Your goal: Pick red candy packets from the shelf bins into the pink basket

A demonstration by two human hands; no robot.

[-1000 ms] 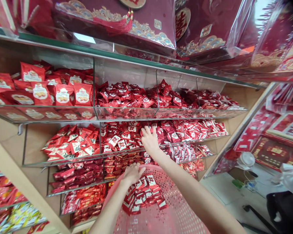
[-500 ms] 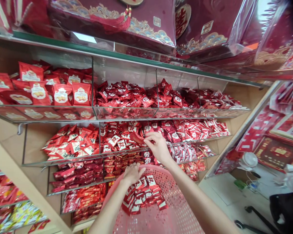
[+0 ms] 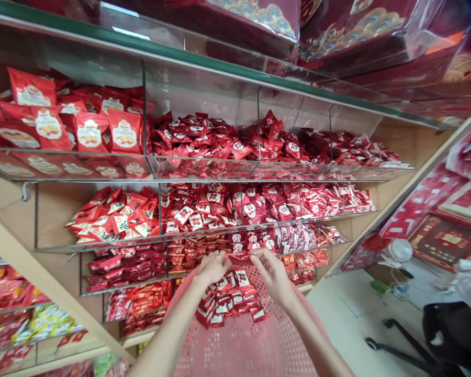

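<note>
Held item: a red foil packet (image 3: 239, 258), flat and small, just above the basket's far rim, its long axis running roughly side to side between both hands.

Right hand (image 3: 269, 276): fingers pinched closed on the packet's right end, with a firm hold apparent.

Left hand (image 3: 214, 267): fingers curled downward, tips just beside the packet's left end; contact or hold impossible to tell from this view.

Nearer hand: the right, on the packet itself, with the left only a short gap away.

Basket: a pink perforated plastic basket (image 3: 235, 351), directly beneath both hands, close against the shelving.

Basket contents: a heap of red-and-white printed packets (image 3: 227, 298), just below the held item.

Lower shelf: bins of red packets (image 3: 137, 301), just beyond the basket's left side.

Middle shelf: glass compartments of red-and-white sachets (image 3: 204, 207), above the hands.

Top shelf: cookie bags (image 3: 90, 133) at left, maroon foil sachets (image 3: 204, 139) at centre.

Overhead: red gift boxes in clear film (image 3: 361, 36).

Right side: a red framed wall decoration (image 3: 445, 241), a pale tiled floor (image 3: 337, 309) and black wheeled stand legs (image 3: 400, 348).
</note>
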